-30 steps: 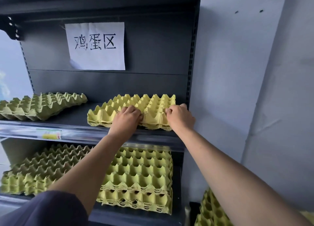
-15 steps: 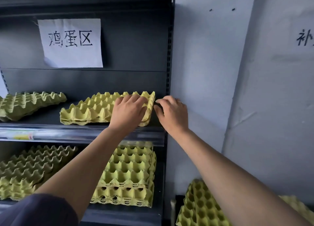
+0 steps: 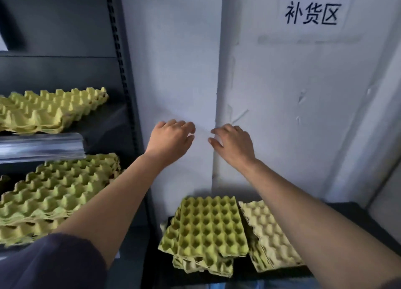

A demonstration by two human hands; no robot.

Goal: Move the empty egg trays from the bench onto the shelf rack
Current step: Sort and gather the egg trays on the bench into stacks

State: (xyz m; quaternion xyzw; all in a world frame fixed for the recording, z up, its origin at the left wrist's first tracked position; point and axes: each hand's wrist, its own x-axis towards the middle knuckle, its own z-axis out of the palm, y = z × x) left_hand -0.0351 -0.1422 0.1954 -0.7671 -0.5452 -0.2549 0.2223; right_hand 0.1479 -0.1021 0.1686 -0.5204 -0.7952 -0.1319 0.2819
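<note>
Tray (image 3: 50,110) released on the shelf (image 3: 41,145), left hand (image 3: 171,140) and right hand (image 3: 233,144) now hover relaxed, empty.

Green trays (image 3: 204,225) on the bench (image 3: 244,269): moulded paper pulp, matt, fibrous and rough. Pale trays (image 3: 269,234) beside them: same pulp, duller and chalkier. Shelf trays (image 3: 50,108): same matt pulp, ragged edges. Rack (image 3: 65,71): dark painted metal, smooth, low sheen. Shelf lip (image 3: 41,146): glossy, mirror-bright strip; metal or plastic, can't tell. Bench top: black, matt. Wall (image 3: 282,93): white paint, matt, cracked and peeling in spots. Sign (image 3: 312,13): plain matt paper. My sleeve (image 3: 54,262): dark cloth, soft, matt.
</note>
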